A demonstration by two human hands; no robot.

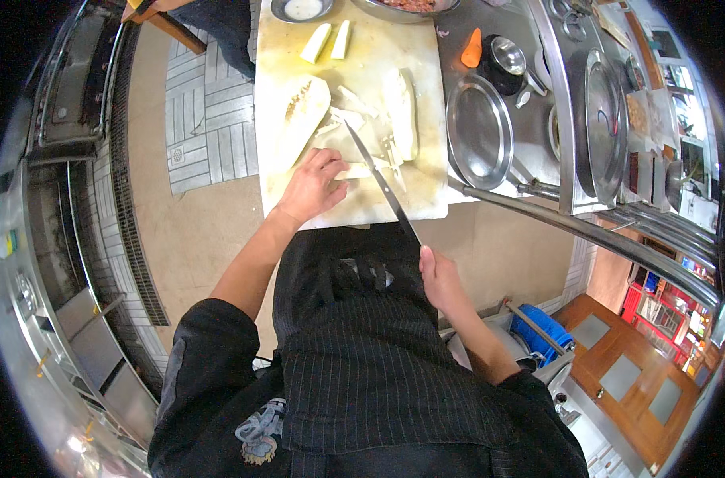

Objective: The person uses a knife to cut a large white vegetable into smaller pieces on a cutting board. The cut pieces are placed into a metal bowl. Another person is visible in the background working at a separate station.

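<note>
My right hand (439,276) grips a long kitchen knife (388,196); its blade slants away to the far left across the cutting board (350,209). Left of the blade is my left hand (315,184), fingers curled and slightly apart. Its fingertips are at the end of a pale vegetable strip (362,169); whether they hold it is not clear. A pale vegetable half (299,116) with a seeded hollow lies beyond that hand. On the right rests another long pale piece (402,113). Cut slivers (356,101) lie scattered between the two.
Two pale green wedges (340,40) lie farther up the board, near a bowl of white contents (302,8) and a metal bowl of reddish food (407,13). To the right are a carrot piece (472,49), an oval steel platter (479,131) and a metal rail (518,209). Someone's leg (219,30) shows at upper left.
</note>
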